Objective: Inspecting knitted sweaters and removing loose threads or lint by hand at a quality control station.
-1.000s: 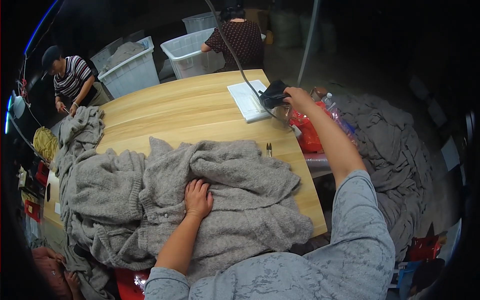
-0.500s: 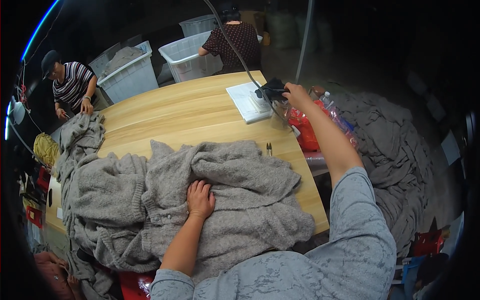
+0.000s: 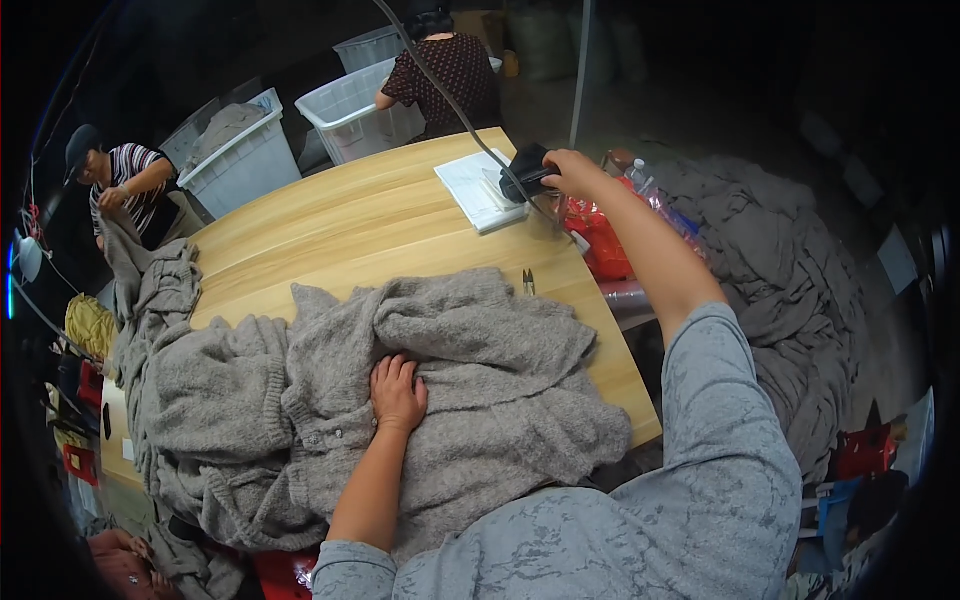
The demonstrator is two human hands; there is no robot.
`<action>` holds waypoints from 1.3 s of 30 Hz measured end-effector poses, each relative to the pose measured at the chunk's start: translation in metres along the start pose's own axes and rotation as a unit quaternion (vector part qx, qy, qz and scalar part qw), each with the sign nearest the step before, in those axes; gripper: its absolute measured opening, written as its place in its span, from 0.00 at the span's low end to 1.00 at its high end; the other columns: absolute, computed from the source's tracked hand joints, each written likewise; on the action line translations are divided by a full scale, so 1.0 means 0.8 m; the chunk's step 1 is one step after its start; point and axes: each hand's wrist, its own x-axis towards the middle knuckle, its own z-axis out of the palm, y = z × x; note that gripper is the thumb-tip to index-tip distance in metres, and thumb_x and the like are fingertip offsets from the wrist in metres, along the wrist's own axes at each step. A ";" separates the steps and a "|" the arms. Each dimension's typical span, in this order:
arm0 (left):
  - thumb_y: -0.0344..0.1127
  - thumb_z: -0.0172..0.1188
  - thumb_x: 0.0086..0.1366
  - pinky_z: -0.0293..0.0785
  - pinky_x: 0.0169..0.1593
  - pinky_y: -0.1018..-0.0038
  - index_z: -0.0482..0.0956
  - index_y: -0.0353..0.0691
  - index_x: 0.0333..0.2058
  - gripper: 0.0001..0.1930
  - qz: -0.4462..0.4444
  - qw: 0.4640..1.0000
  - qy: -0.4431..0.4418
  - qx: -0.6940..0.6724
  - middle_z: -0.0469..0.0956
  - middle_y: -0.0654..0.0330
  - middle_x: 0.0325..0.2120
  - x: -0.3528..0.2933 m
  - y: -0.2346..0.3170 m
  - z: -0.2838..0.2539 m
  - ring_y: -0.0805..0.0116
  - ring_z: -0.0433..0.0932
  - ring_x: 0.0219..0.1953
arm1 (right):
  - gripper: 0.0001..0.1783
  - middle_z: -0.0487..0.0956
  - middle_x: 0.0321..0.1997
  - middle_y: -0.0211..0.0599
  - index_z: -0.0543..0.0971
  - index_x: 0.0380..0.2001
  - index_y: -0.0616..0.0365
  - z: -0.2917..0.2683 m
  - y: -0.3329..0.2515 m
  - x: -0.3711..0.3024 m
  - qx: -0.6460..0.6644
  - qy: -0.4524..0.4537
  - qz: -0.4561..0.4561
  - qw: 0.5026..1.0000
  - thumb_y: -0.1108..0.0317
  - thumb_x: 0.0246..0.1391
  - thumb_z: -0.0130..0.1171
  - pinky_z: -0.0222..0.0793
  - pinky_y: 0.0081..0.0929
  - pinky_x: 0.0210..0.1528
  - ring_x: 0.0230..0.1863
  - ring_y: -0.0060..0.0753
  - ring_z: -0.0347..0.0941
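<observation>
My left hand point(image 3: 399, 393) lies flat, fingers stretched out, on a grey knitted cardigan point(image 3: 480, 350) spread over the near part of the table. Buttons show on the cardigan just left of my wrist. My right arm reaches out to the table's far right edge. There my right hand point(image 3: 577, 174) is closed on a dark, soft-looking black item point(image 3: 524, 172), whose kind I cannot make out. Beneath and beside the item lies a stack of white papers point(image 3: 470, 195). Small thread snips point(image 3: 528, 282) rest on the wood beyond the cardigan.
More grey knitwear point(image 3: 215, 385) is heaped on the left of the wooden table point(image 3: 330, 225). At the far left a co-worker point(image 3: 135, 185) handles a garment. Another person point(image 3: 445, 85) leans over a white bin point(image 3: 350, 125). Red bags point(image 3: 600, 240) and a grey fabric pile point(image 3: 765, 290) are at the right.
The view has shifted slightly. My right hand still grips the black item, which now looks bulkier. The co-worker at the left has raised a hand, pulling grey knitwear up.
</observation>
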 end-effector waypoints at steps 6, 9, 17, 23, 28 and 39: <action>0.36 0.56 0.48 0.57 0.56 0.60 0.74 0.41 0.38 0.16 0.003 1.000 -0.003 0.005 0.71 0.55 0.44 0.003 0.001 0.003 0.53 0.64 0.51 | 0.17 0.74 0.41 0.48 0.75 0.39 0.61 -0.025 -0.022 -0.043 0.078 0.101 -0.006 0.992 0.61 0.47 0.59 0.65 0.36 0.47 0.44 0.48 0.70; 0.36 0.56 0.48 0.57 0.56 0.60 0.74 0.41 0.38 0.15 0.008 1.000 -0.001 0.002 0.71 0.55 0.44 0.005 0.002 0.004 0.53 0.64 0.51 | 0.13 0.75 0.36 0.46 0.75 0.35 0.63 -0.030 -0.059 -0.114 0.145 0.118 -0.035 0.982 0.65 0.48 0.57 0.67 0.33 0.42 0.38 0.44 0.72; 0.36 0.56 0.50 0.57 0.57 0.60 0.74 0.40 0.39 0.16 0.019 1.000 -0.002 0.023 0.70 0.53 0.46 -0.005 -0.001 0.005 0.52 0.63 0.52 | 0.06 0.76 0.29 0.41 0.74 0.32 0.60 -0.108 -0.285 -0.334 0.302 0.132 -0.288 0.899 0.76 0.47 0.54 0.72 0.32 0.35 0.33 0.40 0.75; 0.34 0.57 0.50 0.56 0.57 0.58 0.71 0.40 0.43 0.19 0.025 0.999 -0.019 0.014 0.67 0.52 0.49 -0.027 0.020 -0.021 0.51 0.61 0.55 | 0.06 0.74 0.22 0.41 0.70 0.26 0.63 -0.205 -0.355 -0.376 0.346 0.340 -0.491 0.724 0.77 0.42 0.56 0.74 0.25 0.23 0.23 0.38 0.74; 0.31 0.59 0.48 0.55 0.58 0.57 0.70 0.40 0.45 0.22 0.053 0.998 -0.019 -0.040 0.65 0.52 0.52 -0.052 0.061 -0.054 0.49 0.58 0.57 | 0.14 0.69 0.15 0.32 0.72 0.26 0.57 -0.195 -0.409 -0.377 0.349 0.451 -0.404 0.716 0.81 0.29 0.57 0.62 0.15 0.13 0.14 0.27 0.66; 0.24 0.57 0.50 0.57 0.58 0.58 0.72 0.39 0.43 0.18 -0.012 0.990 0.037 -0.134 0.67 0.51 0.50 -0.112 0.055 -0.143 0.47 0.61 0.56 | 0.07 0.69 0.24 0.33 0.70 0.27 0.58 -0.062 -0.449 -0.354 0.289 0.111 -0.508 0.804 0.69 0.40 0.52 0.67 0.25 0.27 0.28 0.31 0.70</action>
